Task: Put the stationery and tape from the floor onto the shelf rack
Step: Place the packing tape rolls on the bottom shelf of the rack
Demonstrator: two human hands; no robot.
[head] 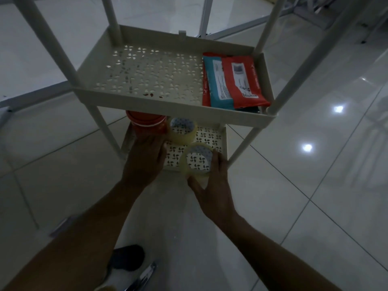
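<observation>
A cream plastic shelf rack [168,106] stands on the tiled floor in front of me. My right hand [212,185] grips a clear tape roll [184,164] at the front edge of the bottom shelf [212,135]. A second clear tape roll [182,133] lies further back on that shelf. My left hand [147,156] rests against a red tape roll [144,122], which is partly hidden under the middle shelf. Red and teal packets [233,80] lie at the right end of the middle shelf.
Near the bottom edge of the view, a dark object [127,257] and a shiny metal item [144,278] lie on the floor. A flat grey object [63,225] lies on the floor to the left. White table legs [210,15] stand behind the rack.
</observation>
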